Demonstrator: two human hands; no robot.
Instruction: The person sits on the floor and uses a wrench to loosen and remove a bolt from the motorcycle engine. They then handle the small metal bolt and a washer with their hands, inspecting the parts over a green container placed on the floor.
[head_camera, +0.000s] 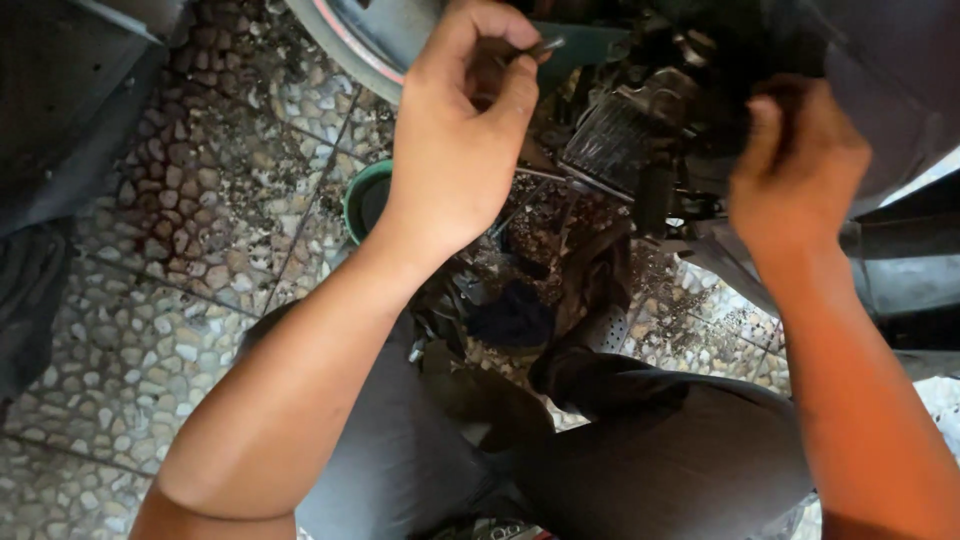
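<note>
No packages, labels, signs or screens show in this view. The dim, cluttered patch between the two arms is hard to read, so something small there may go unseen, but nothing in it looks like a box, a sticker or a display.

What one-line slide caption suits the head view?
Left hand pinches a slim metal tool; right hand reaches into dark machinery.

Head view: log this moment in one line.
left hand: pinches small metal tool | right hand: on dark engine part | green bowl on floor
</note>
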